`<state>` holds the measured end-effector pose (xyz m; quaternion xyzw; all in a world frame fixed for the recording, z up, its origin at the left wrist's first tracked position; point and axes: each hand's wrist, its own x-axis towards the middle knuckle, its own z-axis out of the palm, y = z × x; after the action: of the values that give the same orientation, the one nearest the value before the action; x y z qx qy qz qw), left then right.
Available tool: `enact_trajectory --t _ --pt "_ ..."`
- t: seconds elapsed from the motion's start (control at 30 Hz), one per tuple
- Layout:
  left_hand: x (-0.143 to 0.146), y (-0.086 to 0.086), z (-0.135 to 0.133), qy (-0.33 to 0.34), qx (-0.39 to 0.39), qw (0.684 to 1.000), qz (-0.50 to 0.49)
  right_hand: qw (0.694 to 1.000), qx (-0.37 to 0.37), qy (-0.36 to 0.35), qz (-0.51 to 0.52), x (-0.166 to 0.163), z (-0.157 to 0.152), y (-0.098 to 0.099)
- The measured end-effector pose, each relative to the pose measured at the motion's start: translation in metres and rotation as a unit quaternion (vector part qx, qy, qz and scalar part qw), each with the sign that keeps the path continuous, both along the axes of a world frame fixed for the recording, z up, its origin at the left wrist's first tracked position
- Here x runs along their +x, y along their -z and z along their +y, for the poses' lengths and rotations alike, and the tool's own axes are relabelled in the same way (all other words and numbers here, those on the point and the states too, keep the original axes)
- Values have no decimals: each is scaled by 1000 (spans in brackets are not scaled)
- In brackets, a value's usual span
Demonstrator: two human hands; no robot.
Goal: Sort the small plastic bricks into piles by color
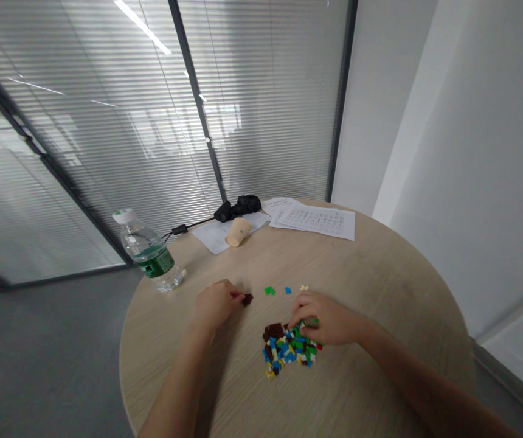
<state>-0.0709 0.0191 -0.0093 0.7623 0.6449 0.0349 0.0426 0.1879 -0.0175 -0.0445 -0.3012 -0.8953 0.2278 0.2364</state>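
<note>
A heap of small toy bricks in brown, blue, green, yellow and white lies on the round wooden table. My right hand rests on the heap's upper right side, fingers curled down into the bricks. My left hand is to the left of the heap, fingertips pinched at a dark brown brick that sits on the table. Three tiny groups lie in a row behind the heap: green bricks, a blue brick and a pale yellow brick.
A water bottle with a green label stands at the table's left edge. A paper cup lies on its side on sheets of paper at the back. Black cloth and a cable sit behind it. Glass walls with blinds surround the table.
</note>
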Motion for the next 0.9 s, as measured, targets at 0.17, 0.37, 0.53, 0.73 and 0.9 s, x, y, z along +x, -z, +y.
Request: enact_trajectory --t 0.17,0.37,0.53,0.73,0.9 --pt "0 1 1 -3 -8 1000 1 1000 -3 -4 2 0 1 3" --pt "2 -1 1 -13 -12 1000 1 1000 -11 -2 20 0 2 3" --pt "3 -1 1 -18 -17 1000 2 999 -18 15 30 -2 3 1" --pt "1 0 0 -15 6 1000 -6 992 -69 93 42 -1 3 1" --pt "9 0 -2 7 54 996 -65 988 -47 105 99 -2 5 5"
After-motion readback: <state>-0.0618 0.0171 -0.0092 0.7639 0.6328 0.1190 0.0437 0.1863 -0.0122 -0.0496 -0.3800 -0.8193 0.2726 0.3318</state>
